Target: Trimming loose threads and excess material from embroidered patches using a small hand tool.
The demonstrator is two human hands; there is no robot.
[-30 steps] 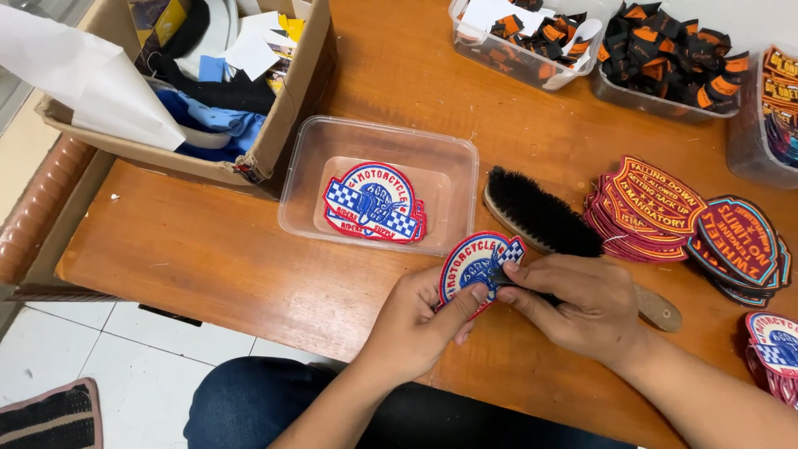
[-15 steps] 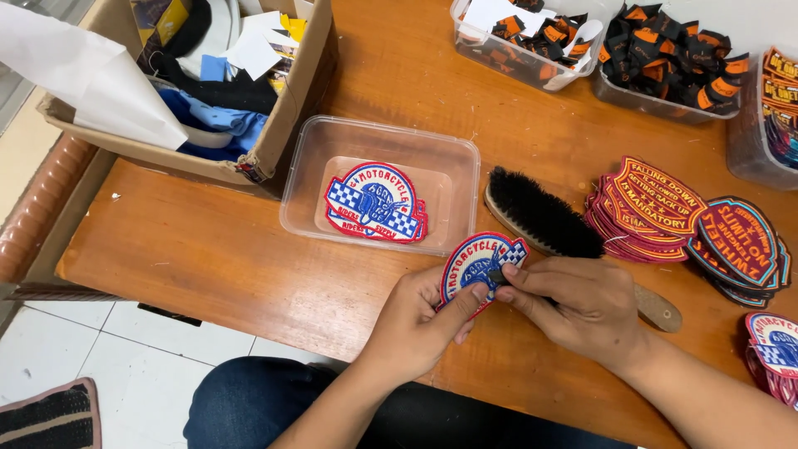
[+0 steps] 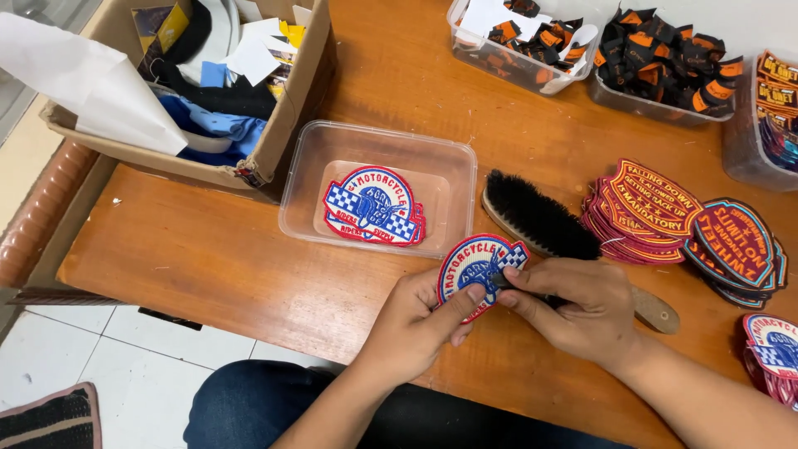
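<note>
My left hand (image 3: 416,320) pinches a round red, white and blue embroidered patch (image 3: 474,264) by its lower edge, just above the wooden table (image 3: 216,266). My right hand (image 3: 578,309) holds a small dark tool (image 3: 519,287) whose tip touches the patch's right side. Behind the hands, a clear plastic tub (image 3: 453,179) holds a few matching patches (image 3: 372,208). A black-bristled wooden brush (image 3: 540,218) lies to the right of the tub.
Stacks of red and orange patches (image 3: 648,212) (image 3: 740,245) lie at the right, and more blue ones (image 3: 773,349) at the right edge. Clear bins (image 3: 582,79) of black-orange labels stand at the back. A cardboard box (image 3: 287,125) of scraps sits at the back left.
</note>
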